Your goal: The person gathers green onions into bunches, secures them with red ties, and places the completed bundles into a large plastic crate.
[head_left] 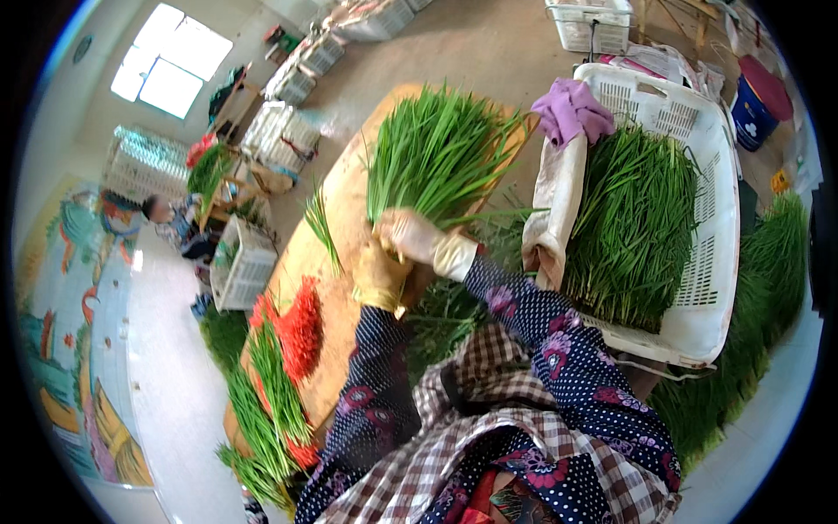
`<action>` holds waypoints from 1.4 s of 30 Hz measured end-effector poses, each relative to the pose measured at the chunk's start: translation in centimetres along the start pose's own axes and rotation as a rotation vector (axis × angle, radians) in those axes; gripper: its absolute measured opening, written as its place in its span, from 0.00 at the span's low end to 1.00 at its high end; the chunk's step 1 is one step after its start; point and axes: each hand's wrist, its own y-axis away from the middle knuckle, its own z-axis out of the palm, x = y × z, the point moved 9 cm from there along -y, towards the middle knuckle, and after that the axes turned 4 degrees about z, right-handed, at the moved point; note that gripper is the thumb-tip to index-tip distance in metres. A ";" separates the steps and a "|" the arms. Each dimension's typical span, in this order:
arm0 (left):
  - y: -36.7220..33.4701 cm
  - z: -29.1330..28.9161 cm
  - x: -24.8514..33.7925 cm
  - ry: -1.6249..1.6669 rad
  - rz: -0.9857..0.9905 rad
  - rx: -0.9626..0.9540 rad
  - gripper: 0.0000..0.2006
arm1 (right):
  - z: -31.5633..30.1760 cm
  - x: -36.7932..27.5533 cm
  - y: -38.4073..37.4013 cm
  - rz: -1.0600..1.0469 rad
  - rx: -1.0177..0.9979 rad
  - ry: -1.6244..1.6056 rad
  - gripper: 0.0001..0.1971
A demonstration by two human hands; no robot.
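Observation:
My right hand (417, 237), in a pale glove, is closed with bent fingers against my left hand. A few long green blades run out to the right from behind it. Lower and to the left, my left hand (381, 271), in a yellowish glove, is also closed; its grip is hidden. Both hands are at the near end of a large pile of green chives (441, 153) on the wooden board (336, 192). A small loose bunch of chives (324, 229) lies to their left. Loose green leaves (445, 314) are below the hands, beside my lap.
Close on the right, a white plastic basket (711, 236) holds many chives, with a purple cloth (572, 112) over its rim. Red ties (298, 330) and tied bunches (278, 384) lie on the near left board. Another person (179, 223) sits at far left near white crates (244, 266).

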 end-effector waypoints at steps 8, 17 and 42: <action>-1.1 2.3 -4.8 0.961 0.144 -0.320 0.58 | -5.6 0.9 2.4 0.168 0.073 0.246 0.12; -1.8 2.6 -2.9 1.161 0.207 -0.549 0.39 | 1.8 1.6 4.0 -0.560 0.046 1.810 0.26; 2.3 -19.4 16.9 1.661 0.845 -0.326 0.31 | -5.4 -23.8 12.2 -0.517 0.622 0.299 0.37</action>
